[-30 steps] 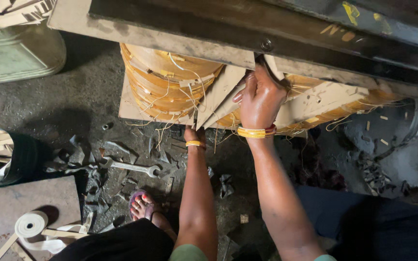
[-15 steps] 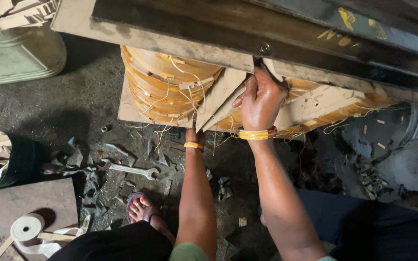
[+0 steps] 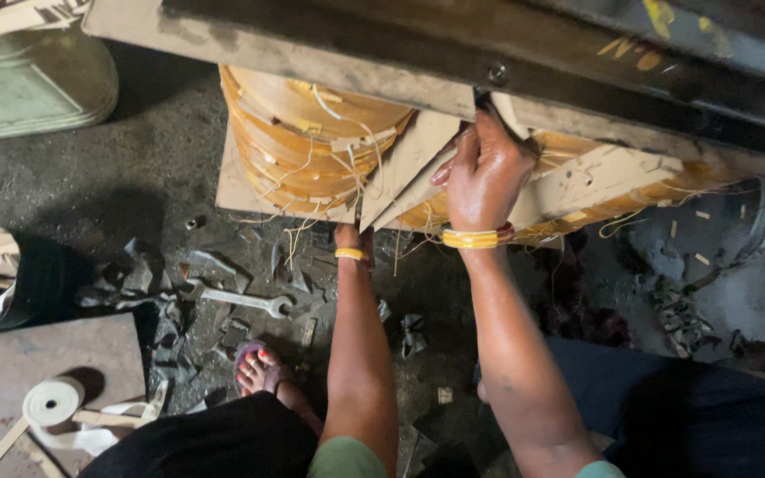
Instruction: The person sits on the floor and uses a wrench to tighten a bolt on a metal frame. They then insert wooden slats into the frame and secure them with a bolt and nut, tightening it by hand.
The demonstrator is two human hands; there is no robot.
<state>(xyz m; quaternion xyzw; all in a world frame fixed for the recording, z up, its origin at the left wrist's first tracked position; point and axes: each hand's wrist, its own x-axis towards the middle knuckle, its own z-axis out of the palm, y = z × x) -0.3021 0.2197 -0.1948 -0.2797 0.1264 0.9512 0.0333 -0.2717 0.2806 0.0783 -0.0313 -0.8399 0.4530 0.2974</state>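
Your right hand (image 3: 482,173) fingers grip a pale cardboard strip (image 3: 508,113) at 12 o'clock; your left hand (image 3: 348,237) is hidden behind the tan cardboard wedge (image 3: 405,164), finger state indeterminable.

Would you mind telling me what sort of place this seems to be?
Probably a repair workshop for electrical windings: a yellow-taped coil under a steel frame, a spanner and scraps on the gritty floor.

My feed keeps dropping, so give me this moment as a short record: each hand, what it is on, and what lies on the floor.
right hand: raised, fingers on a cardboard strip tucked under the metal beam
left hand: hidden past the wrist behind a cardboard wedge; grip cannot be told
coil: yellow-taped winding, loose strings hanging
floor: spanner, paper scraps
lower left: tape roll on a board
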